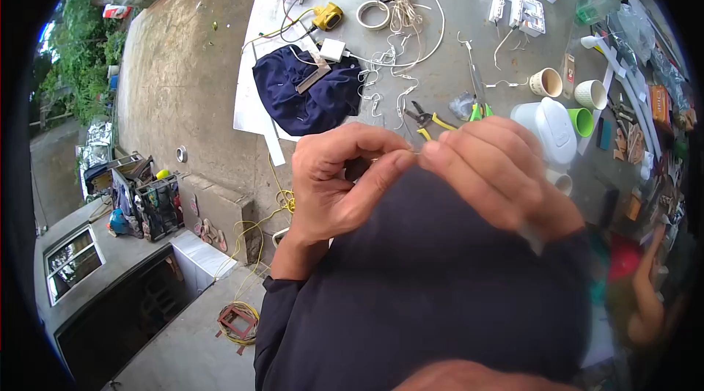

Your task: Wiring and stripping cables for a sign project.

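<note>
One thin wire-like strand (416, 154) is running roughly crosswise through the small gap between left hand (330, 184) and right hand (497, 170), both pinching it between thumb and fingers, neither sitting nearer.

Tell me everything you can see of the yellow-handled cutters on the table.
The cutters lie open on the grey table, just beyond the left hand and right hand. Their dark, metal-looking jaws point away and leftward; the yellow handles, with black parts, spread apart toward the hands, which may hide their ends. Neither hand grips them.
</note>
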{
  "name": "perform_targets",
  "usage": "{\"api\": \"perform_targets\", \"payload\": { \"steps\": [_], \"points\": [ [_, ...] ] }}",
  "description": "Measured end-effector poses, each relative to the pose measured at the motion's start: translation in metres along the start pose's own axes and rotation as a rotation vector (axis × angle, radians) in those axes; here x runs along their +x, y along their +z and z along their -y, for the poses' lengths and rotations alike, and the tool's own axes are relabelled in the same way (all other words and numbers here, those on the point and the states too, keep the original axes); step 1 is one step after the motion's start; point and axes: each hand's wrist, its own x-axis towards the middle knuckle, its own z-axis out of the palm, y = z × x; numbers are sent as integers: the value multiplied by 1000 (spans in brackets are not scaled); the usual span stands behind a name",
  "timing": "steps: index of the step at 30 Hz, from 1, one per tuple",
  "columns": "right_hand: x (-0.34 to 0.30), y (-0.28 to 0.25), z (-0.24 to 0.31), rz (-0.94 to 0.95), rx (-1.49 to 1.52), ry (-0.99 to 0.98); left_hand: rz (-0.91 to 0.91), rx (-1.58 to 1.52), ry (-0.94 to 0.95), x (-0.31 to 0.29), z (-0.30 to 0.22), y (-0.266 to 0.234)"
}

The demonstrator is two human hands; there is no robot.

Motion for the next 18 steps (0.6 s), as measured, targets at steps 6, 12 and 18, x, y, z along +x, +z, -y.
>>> {"api": "perform_targets", "payload": {
  "steps": [6, 12, 18],
  "points": [
    [15, -6, 14, 163, 1198, 1326, -3, 478, 425, 9, -4, -4],
    [6, -7, 11, 87, 725, 864, -36, 345, 320, 5, 1, -6],
    [4, 4, -3, -67, 32, -22, 8, -37, -19, 3, -2, -8]
  ]
}}
